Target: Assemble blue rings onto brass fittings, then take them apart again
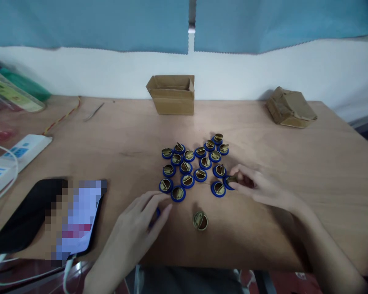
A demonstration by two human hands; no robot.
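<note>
Several small round pieces, brass inserts set in blue rings [196,165], lie clustered in the middle of the wooden table [309,163]. My right hand [257,185] pinches one such piece at the cluster's right edge, fingers closed on it. My left hand [141,222] rests near the front edge with its fingers curled over a small blue ring that barely shows under them. A lone brass insert without a ring [200,221] lies between my hands.
An open cardboard box [172,94] stands at the back centre and a crumpled cardboard box [290,108] at the back right. A phone [76,216] on a dark case lies front left. A white power strip [27,150], cables and plastic packs sit at the left.
</note>
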